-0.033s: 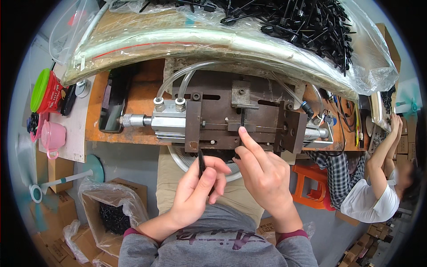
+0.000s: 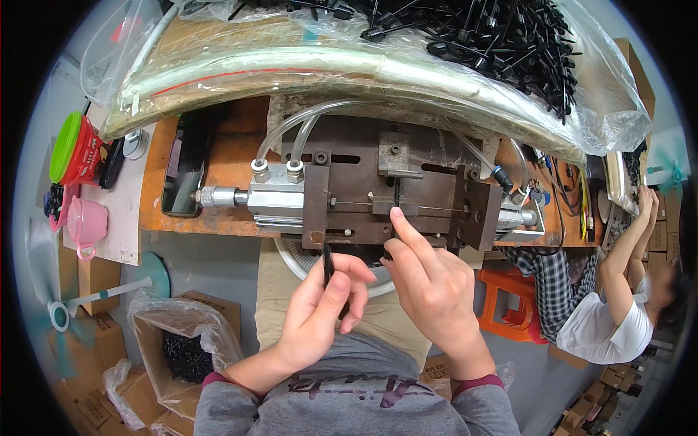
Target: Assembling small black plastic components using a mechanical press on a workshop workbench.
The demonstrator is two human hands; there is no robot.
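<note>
My left hand (image 2: 320, 305) pinches a slim black plastic piece (image 2: 328, 263) between thumb and fingers, its narrow end pointing up by the front edge of the metal fixture (image 2: 352, 174). Across from it, my right hand (image 2: 432, 287) stretches its index finger onto the small block (image 2: 385, 208) at the fixture's middle. A thin black rod (image 2: 397, 190) runs from that fingertip up to the upper clamp block (image 2: 395, 154). The other right fingers are curled in; a dark bit shows beside them, too hidden to name.
Air cylinders flank the fixture, the left one (image 2: 276, 200) with clear hoses. Behind, a plastic-lined tray holds a heap of black parts (image 2: 502, 51). A pink cup (image 2: 87, 221) stands left. An orange stool (image 2: 505, 305) and a co-worker (image 2: 611, 320) are right; an open box (image 2: 225, 312) is lower left.
The black piece in my left hand has tipped very slightly more upright. My right hand stays in place on the fixture.
</note>
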